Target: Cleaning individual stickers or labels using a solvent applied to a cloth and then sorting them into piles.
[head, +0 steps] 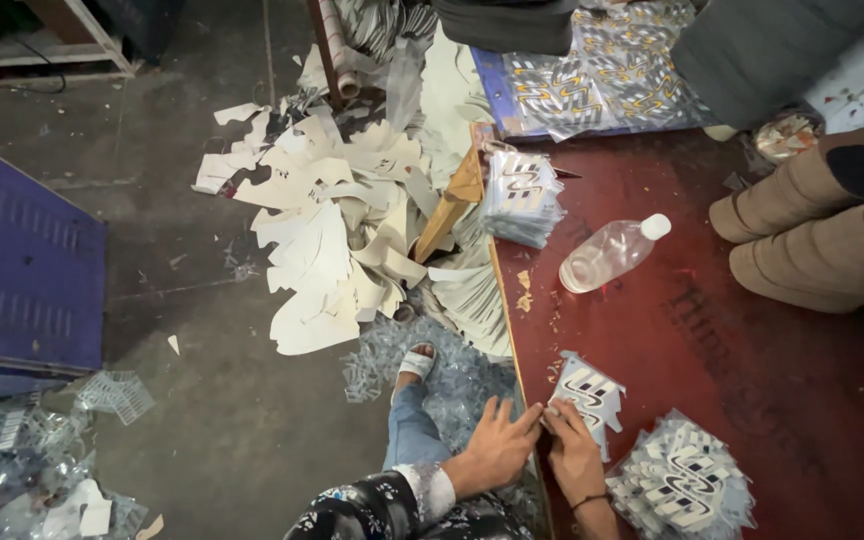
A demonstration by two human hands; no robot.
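A: What's being held at the table edge (504, 300)?

B: A patterned cut-out piece (589, 394) – pinched by the right hand (574, 452), fingers curled on its lower corner. The left hand (497, 447) is laid just beside it, fingers spread and flat, nothing gripped.

A: Anything nearby?

B: A stack of matching pieces (682, 485) is seen just right, a plastic bottle (610, 252) further up.

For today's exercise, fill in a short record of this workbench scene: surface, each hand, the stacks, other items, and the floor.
Surface: dark red table
Left hand: at the table edge, touching the patterned cut piece
Right hand: fingers on the same piece
Stacks: one stack of patterned pieces beside the right hand, another stack at the far edge
Other items: clear plastic bottle lying on its side
Floor: heap of pale offcuts
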